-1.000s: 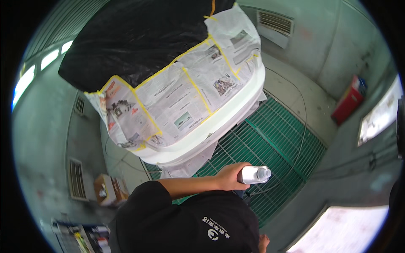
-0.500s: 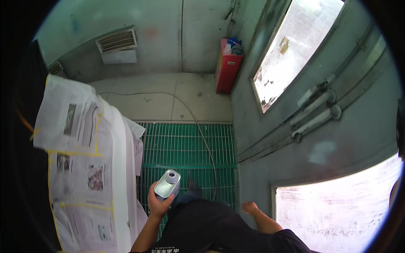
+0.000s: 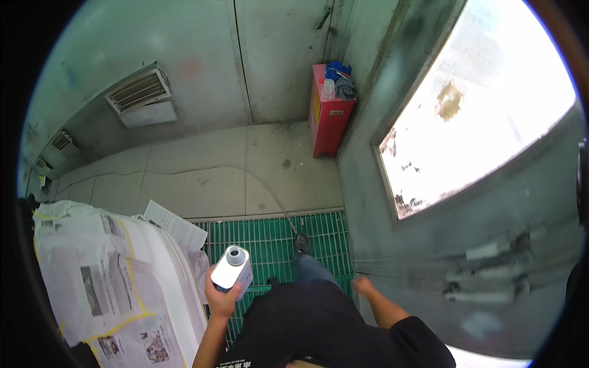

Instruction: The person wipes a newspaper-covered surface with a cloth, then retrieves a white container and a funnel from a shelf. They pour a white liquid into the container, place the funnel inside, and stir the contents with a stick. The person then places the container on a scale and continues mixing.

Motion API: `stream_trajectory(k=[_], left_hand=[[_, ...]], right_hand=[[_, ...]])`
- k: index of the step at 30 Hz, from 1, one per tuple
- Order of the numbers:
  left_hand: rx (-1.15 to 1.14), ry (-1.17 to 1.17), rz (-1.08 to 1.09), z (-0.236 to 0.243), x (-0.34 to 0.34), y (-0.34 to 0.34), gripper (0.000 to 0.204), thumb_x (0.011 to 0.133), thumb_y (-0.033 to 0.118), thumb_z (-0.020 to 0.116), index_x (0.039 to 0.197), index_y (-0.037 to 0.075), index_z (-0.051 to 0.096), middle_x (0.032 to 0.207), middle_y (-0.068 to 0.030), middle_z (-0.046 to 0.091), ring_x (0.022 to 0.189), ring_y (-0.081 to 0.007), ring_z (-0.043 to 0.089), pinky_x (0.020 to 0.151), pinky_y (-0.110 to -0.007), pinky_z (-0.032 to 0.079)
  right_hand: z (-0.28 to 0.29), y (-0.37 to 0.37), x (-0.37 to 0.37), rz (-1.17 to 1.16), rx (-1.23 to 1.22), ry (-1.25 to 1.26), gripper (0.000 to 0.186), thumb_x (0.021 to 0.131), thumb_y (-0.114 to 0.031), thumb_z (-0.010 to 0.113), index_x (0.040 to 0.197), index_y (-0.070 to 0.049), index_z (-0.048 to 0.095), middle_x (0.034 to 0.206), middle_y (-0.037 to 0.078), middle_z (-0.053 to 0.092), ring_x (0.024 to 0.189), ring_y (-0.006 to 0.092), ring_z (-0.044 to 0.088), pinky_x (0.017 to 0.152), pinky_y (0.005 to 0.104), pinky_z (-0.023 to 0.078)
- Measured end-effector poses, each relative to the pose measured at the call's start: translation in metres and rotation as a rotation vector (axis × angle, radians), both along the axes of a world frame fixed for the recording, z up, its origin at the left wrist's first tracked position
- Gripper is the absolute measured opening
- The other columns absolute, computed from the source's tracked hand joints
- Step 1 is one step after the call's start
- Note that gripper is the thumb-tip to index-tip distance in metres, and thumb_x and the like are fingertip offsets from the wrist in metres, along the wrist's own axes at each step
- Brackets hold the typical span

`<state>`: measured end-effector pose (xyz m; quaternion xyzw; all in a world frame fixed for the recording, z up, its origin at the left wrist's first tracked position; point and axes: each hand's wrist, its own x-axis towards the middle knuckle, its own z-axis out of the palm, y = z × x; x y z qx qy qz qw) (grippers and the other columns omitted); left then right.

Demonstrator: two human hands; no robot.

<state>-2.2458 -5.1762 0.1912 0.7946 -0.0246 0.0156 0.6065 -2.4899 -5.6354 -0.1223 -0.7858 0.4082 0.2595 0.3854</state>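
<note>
My left hand grips a silver rectangular metal can with a round spout on top. Just left of it is a white curved vehicle panel, masked with newspaper and yellow tape. On the other side of my body, my right hand hangs low near the grey wall, its fingers blurred and partly hidden.
Green floor grating lies underfoot, crossed by a thin hose. Beyond is a concrete floor strip and a red cabinet with cloths and a plastic cup on top. The right wall has a bright window.
My view has swung right from the masked vehicle toward the red cabinet and door. The can stays in my left hand, and my stepping foot shows farther forward on the grating.
</note>
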Motion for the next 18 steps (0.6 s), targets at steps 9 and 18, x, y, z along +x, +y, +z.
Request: stream_trajectory(k=[9,18], left_hand=[[-0.033,0.03,0.051,0.029,0.205,-0.085,0.073,0.074,0.013,0.081,0.137,-0.004,0.049,0.128,-0.0139,0.058,0.121,-0.0257,0.056,0.108,-0.04,0.041],[-0.067,0.07,0.129,0.014,0.4,-0.141,0.074,0.075,0.009,0.079,0.141,-0.002,0.047,0.13,-0.0123,0.057,0.121,-0.0241,0.055,0.109,-0.038,0.041]], right_hand=[[0.109,-0.088,0.462,0.365,-0.119,-0.45,0.037,0.091,-0.034,0.065,0.112,-0.003,0.07,0.1,0.022,0.073,0.094,0.0385,0.071,0.082,0.0458,0.056],[0.258,-0.209,0.773,0.229,-0.454,-0.954,0.03,0.085,-0.02,0.072,0.111,-0.003,0.071,0.091,0.015,0.073,0.08,0.0257,0.073,0.074,0.0376,0.058]])
